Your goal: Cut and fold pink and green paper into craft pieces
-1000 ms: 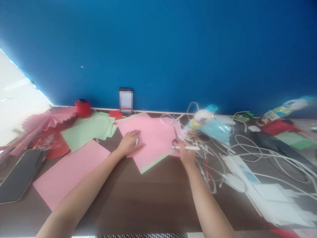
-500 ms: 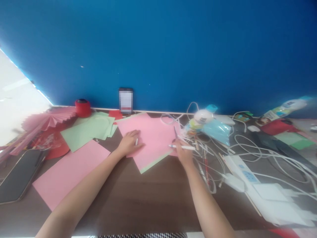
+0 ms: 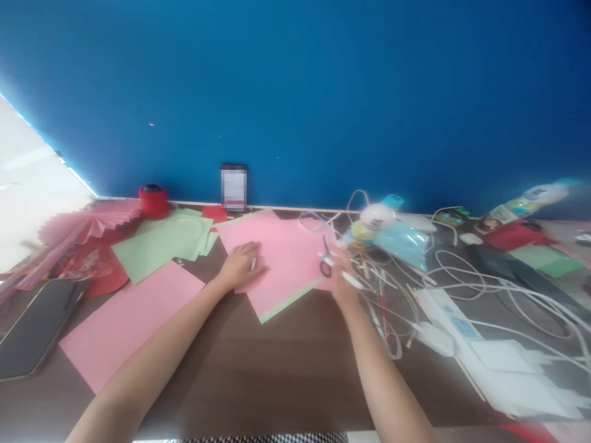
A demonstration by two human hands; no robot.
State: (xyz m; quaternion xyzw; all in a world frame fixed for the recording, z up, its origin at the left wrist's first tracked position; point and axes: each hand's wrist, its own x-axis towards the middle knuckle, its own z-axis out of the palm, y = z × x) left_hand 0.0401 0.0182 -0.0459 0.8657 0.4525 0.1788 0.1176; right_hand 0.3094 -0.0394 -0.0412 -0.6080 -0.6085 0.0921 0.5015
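My left hand rests palm down on a pink paper sheet, fingers curled around a small white piece, perhaps a pen cap. My right hand is closed on a white pen at the sheet's right edge. The pen's tip points up and left. Small scissors with red handles lie just left of that hand on the sheet. A green sheet peeks out under the pink one.
Green sheets, a second pink sheet, a folded pink fan and a red tape roll lie left. A phone sits far left. White cables, a power strip and bottles crowd the right.
My right hand turned the pen from lying level to slanting, tip up-left, and shifted slightly toward the scissors. The left hand stayed put.
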